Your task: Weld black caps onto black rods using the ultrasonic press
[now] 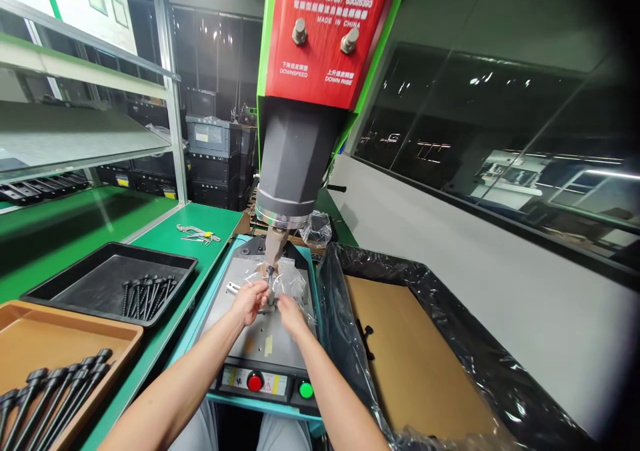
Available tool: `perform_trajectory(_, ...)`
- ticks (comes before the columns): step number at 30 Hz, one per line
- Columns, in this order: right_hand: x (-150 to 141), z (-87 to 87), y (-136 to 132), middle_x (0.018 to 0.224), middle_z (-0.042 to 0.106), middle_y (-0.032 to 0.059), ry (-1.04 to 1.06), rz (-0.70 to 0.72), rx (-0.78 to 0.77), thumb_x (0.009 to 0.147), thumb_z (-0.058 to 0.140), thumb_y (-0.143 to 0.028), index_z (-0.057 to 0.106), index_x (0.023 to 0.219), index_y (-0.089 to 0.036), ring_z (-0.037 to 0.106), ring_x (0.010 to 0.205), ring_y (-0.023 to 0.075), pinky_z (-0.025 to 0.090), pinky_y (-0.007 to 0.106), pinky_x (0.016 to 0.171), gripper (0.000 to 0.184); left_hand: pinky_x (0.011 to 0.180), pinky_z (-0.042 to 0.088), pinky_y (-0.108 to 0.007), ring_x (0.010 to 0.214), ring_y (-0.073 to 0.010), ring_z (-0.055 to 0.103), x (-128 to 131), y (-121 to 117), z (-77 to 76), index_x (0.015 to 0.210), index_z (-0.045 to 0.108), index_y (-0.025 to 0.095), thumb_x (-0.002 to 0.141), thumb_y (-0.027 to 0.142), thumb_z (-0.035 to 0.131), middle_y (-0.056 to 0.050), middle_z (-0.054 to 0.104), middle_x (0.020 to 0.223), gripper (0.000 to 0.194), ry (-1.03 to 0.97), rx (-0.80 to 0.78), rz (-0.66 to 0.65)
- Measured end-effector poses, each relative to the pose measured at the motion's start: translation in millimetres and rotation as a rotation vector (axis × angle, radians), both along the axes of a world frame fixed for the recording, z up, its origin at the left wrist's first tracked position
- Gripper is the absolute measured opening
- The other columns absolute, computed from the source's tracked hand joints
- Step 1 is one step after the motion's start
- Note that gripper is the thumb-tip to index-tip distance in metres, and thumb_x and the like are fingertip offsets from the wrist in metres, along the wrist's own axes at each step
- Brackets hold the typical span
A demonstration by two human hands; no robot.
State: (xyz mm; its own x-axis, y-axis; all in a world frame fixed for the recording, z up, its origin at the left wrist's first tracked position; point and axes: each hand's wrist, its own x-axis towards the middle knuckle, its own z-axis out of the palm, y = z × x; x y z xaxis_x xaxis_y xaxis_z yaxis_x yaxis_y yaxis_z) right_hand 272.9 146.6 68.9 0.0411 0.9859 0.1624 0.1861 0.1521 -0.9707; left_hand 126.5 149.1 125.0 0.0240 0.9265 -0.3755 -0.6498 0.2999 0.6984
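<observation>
My left hand (251,301) is closed in a pinch on a small black-headed rod (271,272), just below the metal horn (275,246) of a red and green ultrasonic welding machine (320,51). Close by on the right, my right hand (291,315) has its fingers bent at the small metal fixture, and what they hold, if anything, is hidden. Both hands are above the grey metal base plate (257,338). Clear plastic film (295,281) lies around the fixture, partly behind my fingers.
On the green bench at left, a black tray (100,268) and an orange tray (65,324) hold several black-headed rods. Pliers (197,233) lie behind. A red button (255,381) and a green button (306,390) front the machine. At right stands a film-lined box (400,344) with black pieces on cardboard.
</observation>
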Motion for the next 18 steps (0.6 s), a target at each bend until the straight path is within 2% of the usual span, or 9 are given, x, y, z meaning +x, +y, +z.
perform_trajectory(3,13.1,-8.1,-36.4,0.102,0.069,0.0109,-0.068,0.006,-0.021,0.070,0.066,-0.030,0.076,0.082,-0.020,0.058,0.107,0.0308,0.033,0.047,0.104,0.019,0.041,0.047,-0.012,0.048,-0.0083,0.062,-1.0,-2.2,-1.7,0.077,0.057,0.014,0.074,0.009,0.071,0.000,0.064,0.065,0.015,0.003,0.001,-0.001)
perform_trajectory(7,29.2,-15.5,-86.7,0.098,0.070,0.0085,-0.135,0.041,-0.018,0.076,0.059,-0.031,0.075,0.087,-0.022,0.061,0.099,0.0285,0.042,0.043,0.096,0.021,0.043,0.048,-0.014,0.051,-0.0094,0.064,-4.4,-8.4,-3.8,0.081,0.058,0.015,0.074,0.015,0.073,-0.002,0.066,0.072,0.016,0.033,-0.012,-0.018)
perform_trajectory(9,33.9,-19.5,-107.1,0.095,0.070,0.0086,-0.123,0.052,-0.087,0.078,0.058,-0.035,0.074,0.090,-0.021,0.063,0.093,0.0283,0.047,0.041,0.086,0.024,0.045,0.050,-0.015,0.056,-0.0110,0.065,-6.3,-12.5,-4.4,0.082,0.058,0.015,0.074,0.019,0.074,-0.003,0.067,0.074,0.018,0.055,-0.023,-0.034)
perform_trajectory(12,35.6,-25.7,-129.9,0.091,0.071,0.0098,-0.022,0.064,-0.230,0.076,0.060,-0.042,0.072,0.091,-0.018,0.064,0.083,0.0268,0.051,0.037,0.070,0.030,0.051,0.053,-0.018,0.063,-0.0136,0.067,-9.2,-21.5,-3.4,0.084,0.059,0.015,0.072,0.022,0.077,-0.006,0.069,0.081,0.022,0.087,-0.029,-0.072)
perform_trajectory(15,35.8,-33.4,-145.8,0.085,0.070,0.0088,0.053,0.053,-0.299,0.073,0.063,-0.045,0.071,0.089,-0.018,0.064,0.076,0.0233,0.049,0.032,0.064,0.033,0.055,0.053,-0.021,0.065,-0.0156,0.068,-16.7,-38.8,-3.5,0.085,0.060,0.015,0.067,0.020,0.081,-0.008,0.070,0.084,0.028,0.114,-0.026,-0.113)
perform_trajectory(18,42.3,-47.8,-158.8,0.076,0.068,0.0062,0.062,0.061,-0.349,0.072,0.063,-0.044,0.070,0.084,-0.019,0.062,0.068,0.0207,0.045,0.029,0.058,0.028,0.055,0.050,-0.021,0.064,-0.0155,0.066,-37.6,-68.1,-16.0,0.086,0.062,0.015,0.061,0.020,0.084,-0.006,0.069,0.082,0.033,0.167,-0.014,-0.126)
